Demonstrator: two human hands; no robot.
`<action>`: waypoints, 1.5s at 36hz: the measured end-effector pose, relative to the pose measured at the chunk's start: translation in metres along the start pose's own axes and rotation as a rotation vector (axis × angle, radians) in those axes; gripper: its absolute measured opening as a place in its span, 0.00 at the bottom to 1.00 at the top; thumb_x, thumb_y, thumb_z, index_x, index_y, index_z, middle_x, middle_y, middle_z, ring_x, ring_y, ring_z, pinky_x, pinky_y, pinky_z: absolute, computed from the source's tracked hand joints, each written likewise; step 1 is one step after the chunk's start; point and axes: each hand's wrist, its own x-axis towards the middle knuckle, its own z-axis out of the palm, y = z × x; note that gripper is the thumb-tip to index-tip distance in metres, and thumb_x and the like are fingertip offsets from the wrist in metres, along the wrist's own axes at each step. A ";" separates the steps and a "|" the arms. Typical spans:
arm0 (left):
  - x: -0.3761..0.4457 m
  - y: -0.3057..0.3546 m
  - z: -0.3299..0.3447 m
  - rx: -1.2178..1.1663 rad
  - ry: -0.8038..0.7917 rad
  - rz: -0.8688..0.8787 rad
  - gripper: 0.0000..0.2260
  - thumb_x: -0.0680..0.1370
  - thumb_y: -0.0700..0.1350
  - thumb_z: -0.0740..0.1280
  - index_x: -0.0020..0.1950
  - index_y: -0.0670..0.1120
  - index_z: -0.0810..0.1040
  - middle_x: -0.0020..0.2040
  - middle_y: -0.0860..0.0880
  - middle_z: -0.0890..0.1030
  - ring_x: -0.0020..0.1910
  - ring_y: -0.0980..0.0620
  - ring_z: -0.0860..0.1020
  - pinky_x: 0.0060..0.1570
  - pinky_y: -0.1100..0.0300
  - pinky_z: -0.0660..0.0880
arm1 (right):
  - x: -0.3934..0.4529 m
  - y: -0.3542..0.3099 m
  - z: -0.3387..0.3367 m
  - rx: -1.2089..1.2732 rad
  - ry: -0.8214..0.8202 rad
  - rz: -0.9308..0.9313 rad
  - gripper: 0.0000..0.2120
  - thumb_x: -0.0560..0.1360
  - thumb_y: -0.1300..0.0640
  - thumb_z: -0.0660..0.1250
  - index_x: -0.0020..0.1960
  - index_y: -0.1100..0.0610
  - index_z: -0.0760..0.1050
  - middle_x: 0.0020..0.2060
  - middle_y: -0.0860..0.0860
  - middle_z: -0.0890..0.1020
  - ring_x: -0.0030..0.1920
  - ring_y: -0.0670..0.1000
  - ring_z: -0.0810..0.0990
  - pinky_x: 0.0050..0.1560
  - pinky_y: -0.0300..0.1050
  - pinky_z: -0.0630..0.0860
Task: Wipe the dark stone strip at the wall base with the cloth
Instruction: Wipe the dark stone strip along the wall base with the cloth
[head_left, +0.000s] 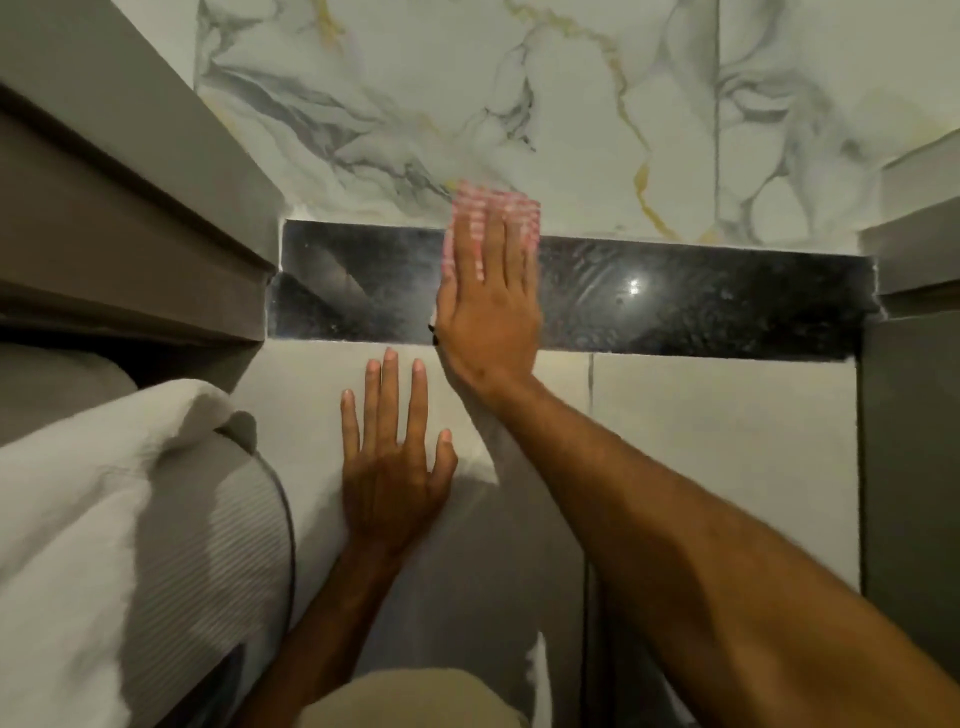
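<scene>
Nearest, the left hand lies flat on the pale floor, fingers spread, holding nothing, beside white bedding. Farther on, the right hand is open flat, fingers together, pressing a pink checked cloth against the dark stone strip near its middle, below the marble wall.

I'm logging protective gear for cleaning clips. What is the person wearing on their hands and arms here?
Nothing shows: the left hand and right hand are bare, without gloves, rings or watch. Both forearms are bare, with no sleeves in view.
</scene>
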 end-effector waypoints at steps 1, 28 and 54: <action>0.001 0.002 0.001 0.008 0.003 0.009 0.32 0.85 0.55 0.58 0.85 0.41 0.66 0.85 0.34 0.65 0.84 0.32 0.66 0.81 0.29 0.62 | 0.002 -0.001 0.002 0.004 -0.026 -0.077 0.32 0.91 0.47 0.51 0.91 0.57 0.46 0.91 0.58 0.47 0.92 0.59 0.45 0.92 0.60 0.48; 0.029 0.070 0.016 -0.084 -0.014 0.376 0.32 0.85 0.54 0.58 0.88 0.42 0.60 0.88 0.38 0.54 0.88 0.40 0.50 0.87 0.39 0.49 | -0.119 0.166 -0.047 -0.130 0.049 0.271 0.31 0.90 0.48 0.52 0.91 0.54 0.52 0.91 0.54 0.55 0.91 0.56 0.51 0.92 0.57 0.55; 0.048 0.150 0.042 -0.073 0.028 0.552 0.35 0.85 0.55 0.58 0.89 0.43 0.53 0.90 0.38 0.51 0.90 0.40 0.47 0.89 0.43 0.40 | -0.005 0.242 -0.073 -0.141 0.172 0.558 0.31 0.91 0.46 0.46 0.91 0.55 0.48 0.91 0.56 0.50 0.92 0.58 0.48 0.92 0.58 0.48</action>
